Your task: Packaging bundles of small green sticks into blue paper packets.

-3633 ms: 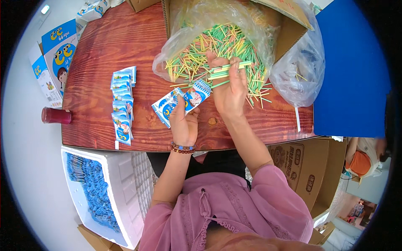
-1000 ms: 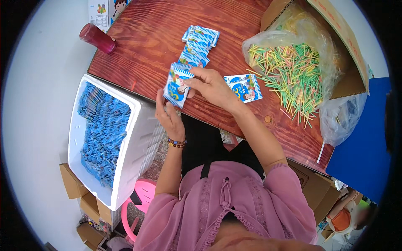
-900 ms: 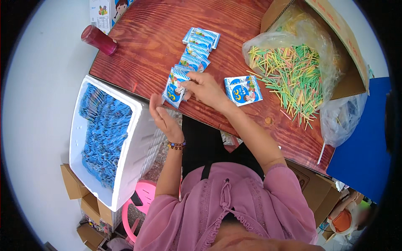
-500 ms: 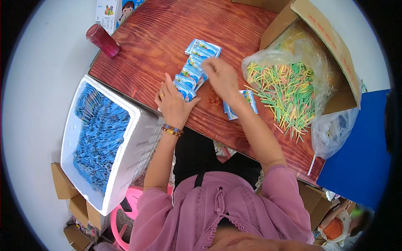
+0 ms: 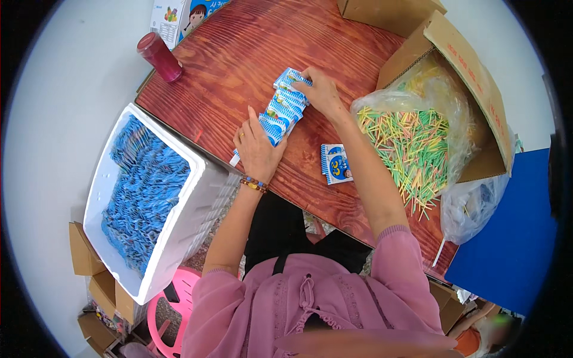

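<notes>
A slanting row of small blue-and-white packets (image 5: 280, 110) lies overlapped on the red-brown wooden table (image 5: 239, 56). My left hand (image 5: 258, 149) grips the near end of the row between thumb and fingers, its index finger stretched along the side. At the far end, my right hand (image 5: 320, 92) has curled fingers closed on the packets; its fingertips are partly hidden. A short white strip (image 5: 234, 160) pokes out beside my left hand. Below my right forearm lies a small stack of similar packets (image 5: 337, 163), partly covered by the arm.
A white foam box (image 5: 194, 170) full of blue packets stands left. On the right, thin coloured sticks (image 5: 406, 155) spill from a clear bag in a cardboard box (image 5: 477, 89). A dark red jar (image 5: 160, 58) stands far left. A pink chair (image 5: 186, 286) is below.
My right hand has come down onto the far end of the row, where it was raised above the middle before. My left hand stays at the near end. The whole view has shifted slightly.
</notes>
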The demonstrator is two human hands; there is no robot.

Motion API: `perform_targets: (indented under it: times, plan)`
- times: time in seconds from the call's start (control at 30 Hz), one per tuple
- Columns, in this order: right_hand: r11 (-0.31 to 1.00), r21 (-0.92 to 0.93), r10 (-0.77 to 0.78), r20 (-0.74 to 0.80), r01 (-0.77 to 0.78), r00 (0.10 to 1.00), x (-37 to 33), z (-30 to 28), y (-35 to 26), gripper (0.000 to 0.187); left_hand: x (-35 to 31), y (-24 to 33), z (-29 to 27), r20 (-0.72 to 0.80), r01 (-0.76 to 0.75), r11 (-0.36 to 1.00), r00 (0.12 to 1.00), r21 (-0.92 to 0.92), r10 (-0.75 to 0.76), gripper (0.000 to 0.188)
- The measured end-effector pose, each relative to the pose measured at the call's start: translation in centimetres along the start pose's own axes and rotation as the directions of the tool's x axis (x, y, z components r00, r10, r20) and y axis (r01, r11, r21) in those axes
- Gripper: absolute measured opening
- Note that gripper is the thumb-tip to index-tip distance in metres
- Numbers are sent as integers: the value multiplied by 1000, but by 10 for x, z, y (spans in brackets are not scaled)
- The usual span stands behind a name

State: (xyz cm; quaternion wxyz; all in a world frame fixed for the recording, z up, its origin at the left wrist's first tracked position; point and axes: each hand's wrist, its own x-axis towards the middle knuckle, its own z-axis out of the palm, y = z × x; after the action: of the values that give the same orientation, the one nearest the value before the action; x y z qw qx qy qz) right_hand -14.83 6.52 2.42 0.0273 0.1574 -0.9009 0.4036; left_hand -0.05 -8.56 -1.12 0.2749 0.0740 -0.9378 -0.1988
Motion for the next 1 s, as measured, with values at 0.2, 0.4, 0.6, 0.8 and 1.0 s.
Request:
perform_targets:
  times: [0.2,0.4,0.6,0.8,1.0]
  plan:
    - [958,263,-108,-43,116,993,-21,6,-21,21,1,3,-7,20,-2,991,1000,-133,4,101]
    - [953,158,-251,-74,260,965,-72,13,-69,19,-13,-19,-9,-3,104,780,991,-617,-134,107]
    - [918,310,-229,-92,246,969,-105,36,-80,25,-46,-34,-32,5,110,786,991,-609,-135,123]
    - [908,241,-343,-44,343,938,-110,47,-72,34,-36,-15,-36,-74,124,910,983,-395,-166,118]
    - [884,455,-252,266,110,930,-107,26,-64,52,-35,-14,-22,30,212,806,971,-553,-235,111]
